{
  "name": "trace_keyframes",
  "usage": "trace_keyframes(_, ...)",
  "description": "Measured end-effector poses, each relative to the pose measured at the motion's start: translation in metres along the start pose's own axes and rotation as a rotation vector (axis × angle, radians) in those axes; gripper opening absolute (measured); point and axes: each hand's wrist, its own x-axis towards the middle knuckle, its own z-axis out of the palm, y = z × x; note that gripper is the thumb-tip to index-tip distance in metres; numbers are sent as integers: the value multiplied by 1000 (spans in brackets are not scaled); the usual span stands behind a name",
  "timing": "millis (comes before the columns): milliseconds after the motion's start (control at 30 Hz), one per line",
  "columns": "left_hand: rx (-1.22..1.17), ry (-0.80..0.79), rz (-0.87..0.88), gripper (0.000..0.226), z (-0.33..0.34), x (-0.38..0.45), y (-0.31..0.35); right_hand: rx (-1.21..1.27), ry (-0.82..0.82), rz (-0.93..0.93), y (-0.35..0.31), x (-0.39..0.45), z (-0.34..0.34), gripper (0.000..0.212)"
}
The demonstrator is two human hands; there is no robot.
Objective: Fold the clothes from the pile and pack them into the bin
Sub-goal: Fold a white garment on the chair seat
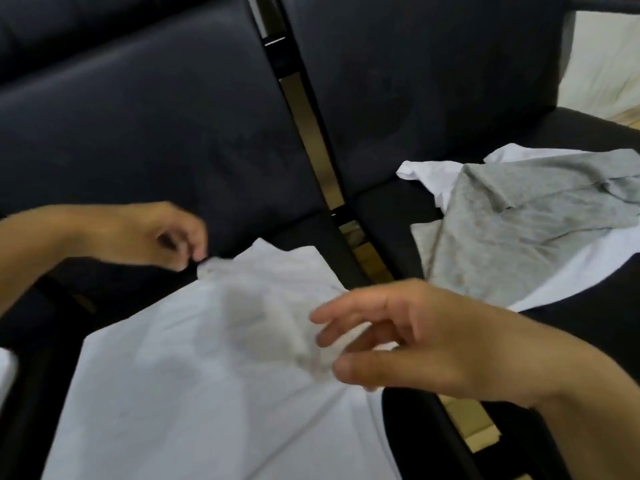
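A white shirt (194,358) is spread on the dark seat (138,133), long axis running away from the person. Its far left corner is pinched by the left hand (162,237); bunched fabric near the right edge is loosely held by the right hand (398,341). The pile (512,216) lies right.

Left hand (166,237) pinching, right hand (398,337) pinching

No readable text, label or number — garments and seats plain.
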Motion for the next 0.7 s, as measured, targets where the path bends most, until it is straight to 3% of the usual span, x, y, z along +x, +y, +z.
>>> trace_keyframes(67, 17, -58, -125, 47, 21, -11, -35, -150, 74, 90, 18, 8, 3, 41)
trace_keyframes(167, 50, 55, -119, 45, 56, 8, -41, -507, 300, 330, 38, 19, 13, 49)
trace_keyframes(233, 45, 110, -14, 47, 77, 41, -28, -679, 282, 446, 46, 23, 28, 64)
trace_keyframes(300, 35, 134, 54, 65, 91, 78, -10, -768, 232, 474, 51, 28, 44, 59)
trace_keyframes(367, 23, 167, 66, 65, 96, 110, 7, -776, 236, 439, 54, 32, 53, 37)
trace_keyframes(500, 2, 136, 102, 17, 89, 134, 22, -716, 316, 382, 55, 36, 53, 31)
trace_keyframes(567, 54, 98, 108, 12, 87, 128, 18, -567, 339, 353, 54, 37, 52, 30)
trace_keyframes(700, -105, 174, 79, 10, 89, 100, 9, -297, 419, 298, 56, 40, 55, 17)
